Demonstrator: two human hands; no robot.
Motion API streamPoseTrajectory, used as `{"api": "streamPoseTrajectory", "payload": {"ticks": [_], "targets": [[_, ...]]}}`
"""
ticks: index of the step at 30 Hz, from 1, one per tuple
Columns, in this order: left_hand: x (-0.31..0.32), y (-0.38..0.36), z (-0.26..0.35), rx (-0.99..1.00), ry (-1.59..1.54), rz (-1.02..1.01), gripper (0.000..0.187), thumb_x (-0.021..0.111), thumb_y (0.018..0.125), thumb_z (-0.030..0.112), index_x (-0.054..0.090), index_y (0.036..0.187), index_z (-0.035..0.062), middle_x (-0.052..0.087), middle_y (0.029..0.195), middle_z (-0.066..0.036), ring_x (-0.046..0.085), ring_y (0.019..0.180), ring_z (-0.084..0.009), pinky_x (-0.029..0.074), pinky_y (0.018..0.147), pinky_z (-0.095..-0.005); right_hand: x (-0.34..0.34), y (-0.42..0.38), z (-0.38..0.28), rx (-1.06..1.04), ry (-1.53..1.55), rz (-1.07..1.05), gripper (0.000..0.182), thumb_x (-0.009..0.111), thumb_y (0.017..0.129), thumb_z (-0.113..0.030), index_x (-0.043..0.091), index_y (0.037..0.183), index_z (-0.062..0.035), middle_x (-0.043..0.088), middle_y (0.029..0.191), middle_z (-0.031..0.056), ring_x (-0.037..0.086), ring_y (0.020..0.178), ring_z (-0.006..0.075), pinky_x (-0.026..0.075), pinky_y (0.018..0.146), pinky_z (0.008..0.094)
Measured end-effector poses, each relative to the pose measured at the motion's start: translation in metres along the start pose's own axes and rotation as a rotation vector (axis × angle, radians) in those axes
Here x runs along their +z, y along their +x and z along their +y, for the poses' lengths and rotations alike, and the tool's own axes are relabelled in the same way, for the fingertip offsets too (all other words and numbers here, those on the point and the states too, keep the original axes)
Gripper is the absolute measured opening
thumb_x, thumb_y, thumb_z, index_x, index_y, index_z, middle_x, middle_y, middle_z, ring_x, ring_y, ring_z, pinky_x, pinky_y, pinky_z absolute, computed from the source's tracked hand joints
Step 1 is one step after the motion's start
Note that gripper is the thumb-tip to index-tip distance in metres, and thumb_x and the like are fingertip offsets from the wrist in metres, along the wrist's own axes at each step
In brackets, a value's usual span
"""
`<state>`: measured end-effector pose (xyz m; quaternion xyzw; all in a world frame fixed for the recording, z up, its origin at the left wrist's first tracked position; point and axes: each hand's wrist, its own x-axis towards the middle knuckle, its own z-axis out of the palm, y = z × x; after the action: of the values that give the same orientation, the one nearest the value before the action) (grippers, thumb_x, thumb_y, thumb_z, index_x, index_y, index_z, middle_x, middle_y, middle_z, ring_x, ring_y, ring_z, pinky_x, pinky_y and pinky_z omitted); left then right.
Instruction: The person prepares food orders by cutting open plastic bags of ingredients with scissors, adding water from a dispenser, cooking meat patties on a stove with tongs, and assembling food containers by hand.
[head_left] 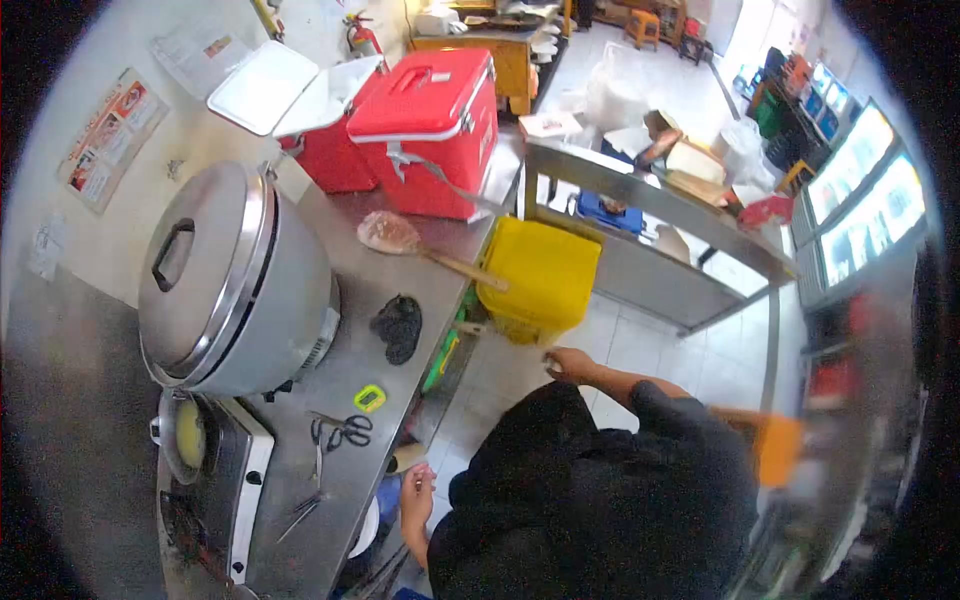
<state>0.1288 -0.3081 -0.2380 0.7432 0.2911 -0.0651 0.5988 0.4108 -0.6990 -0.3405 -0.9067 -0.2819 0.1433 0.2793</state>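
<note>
My left hand is low beside the front edge of the steel counter, fingers curled in. Whatever it may hold is too small to make out. A tan roll-like thing is just above it, on the shelf side. Further forward, my right hand is closed in front of the yellow bin, apart from it. Something small may be in its fingers. On the counter nearby lie black-handled scissors, a yellow-green timer, a crumpled black cloth-like thing and a wooden-handled paddle with a wrapped head.
A large lidded metal cooker stands on the counter, beside a gas stove with a pan. Red cooler boxes are at the far end. A steel-framed table and glass-door fridges are to the right.
</note>
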Motion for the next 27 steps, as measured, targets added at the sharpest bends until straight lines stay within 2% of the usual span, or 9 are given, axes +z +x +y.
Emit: {"api": "streamPoseTrajectory", "payload": {"ticks": [4,10,13,15,17,22,24,26,27], "targets": [[0.057,0.027,0.052,0.206,0.353,0.097,0.036,0.059,0.089,0.034,0.056,0.113,0.0074,0.066,0.097,-0.014,0.063,0.089,-0.0279,0.049,0.077,-0.0377,0.014,-0.073,0.233,0.307,-0.283,-0.406,0.044,0.055,0.086,-0.042,0.067,0.085,-0.0001,0.066,0.091,0.0221,0.063,0.089,0.0373,0.050,0.078,0.0460],[0.153,0.032,0.052,0.220,0.651,0.041,0.033,0.059,0.088,0.032,0.058,0.110,0.0083,0.066,0.095,-0.014,0.061,0.094,-0.0326,0.047,0.080,-0.0398,0.003,-0.222,0.297,0.803,-0.166,-0.320,0.034,0.052,0.087,-0.036,0.068,0.101,-0.0100,0.064,0.107,0.0155,0.057,0.106,0.0310,0.047,0.087,0.0408],[0.217,0.011,0.000,0.143,0.584,0.086,0.029,0.058,0.088,0.028,0.059,0.109,0.0073,0.065,0.096,-0.014,0.060,0.094,-0.0316,0.047,0.082,-0.0388,-0.045,-0.246,0.328,0.743,0.022,-0.523,0.032,0.052,0.088,-0.033,0.066,0.104,-0.0084,0.065,0.105,0.0140,0.059,0.101,0.0289,0.049,0.084,0.0405],[0.263,0.002,-0.129,0.352,0.642,0.263,0.027,0.057,0.087,0.023,0.059,0.108,0.0058,0.065,0.101,-0.014,0.060,0.096,-0.0300,0.047,0.082,-0.0380,-0.095,-0.236,0.344,0.683,0.138,-0.615,0.032,0.052,0.088,-0.031,0.065,0.105,-0.0073,0.065,0.104,0.0130,0.060,0.098,0.0275,0.050,0.081,0.0403],[0.331,-0.035,-0.248,0.147,0.386,0.344,0.024,0.056,0.087,0.018,0.060,0.106,0.0043,0.065,0.103,-0.012,0.061,0.097,-0.0274,0.047,0.084,-0.0353,-0.147,-0.219,0.355,0.635,0.259,-0.708,0.031,0.052,0.089,-0.028,0.064,0.107,-0.0063,0.065,0.103,0.0120,0.061,0.095,0.0262,0.051,0.079,0.0401],[0.472,-0.157,-0.233,-0.486,0.062,0.291,0.025,0.056,0.087,0.018,0.059,0.108,0.0040,0.064,0.103,-0.012,0.061,0.096,-0.0262,0.047,0.083,-0.0349,-0.297,-0.133,0.329,0.372,0.455,-0.986,0.029,0.052,0.091,-0.023,0.061,0.111,-0.0036,0.066,0.099,0.0096,0.064,0.087,0.0227,0.054,0.072,0.0396],[0.507,-0.164,-0.223,-0.530,0.007,0.297,0.025,0.056,0.087,0.017,0.059,0.108,0.0038,0.064,0.103,-0.012,0.061,0.095,-0.0257,0.047,0.083,-0.0347,-0.373,-0.099,0.297,-0.058,0.217,-0.876,0.029,0.050,0.092,-0.023,0.060,0.113,-0.0047,0.066,0.099,0.0070,0.064,0.085,0.0189,0.054,0.071,0.0381],[0.536,-0.165,-0.212,-0.526,-0.019,0.304,0.025,0.056,0.088,0.017,0.059,0.109,0.0037,0.064,0.102,-0.012,0.060,0.095,-0.0253,0.047,0.083,-0.0345,-0.461,-0.061,0.242,-0.036,-0.133,-0.806,0.021,0.054,0.089,-0.017,0.065,0.103,-0.0056,0.067,0.095,0.0088,0.063,0.085,0.0178,0.051,0.077,0.0319],[0.551,-0.166,-0.205,-0.527,-0.032,0.311,0.025,0.056,0.088,0.017,0.059,0.109,0.0036,0.064,0.102,-0.012,0.060,0.095,-0.0250,0.047,0.083,-0.0344,-0.470,-0.035,0.286,-0.350,-0.377,-0.456,0.017,0.054,0.085,-0.010,0.067,0.095,-0.0065,0.067,0.092,0.0106,0.063,0.083,0.0184,0.050,0.076,0.0299]]}}
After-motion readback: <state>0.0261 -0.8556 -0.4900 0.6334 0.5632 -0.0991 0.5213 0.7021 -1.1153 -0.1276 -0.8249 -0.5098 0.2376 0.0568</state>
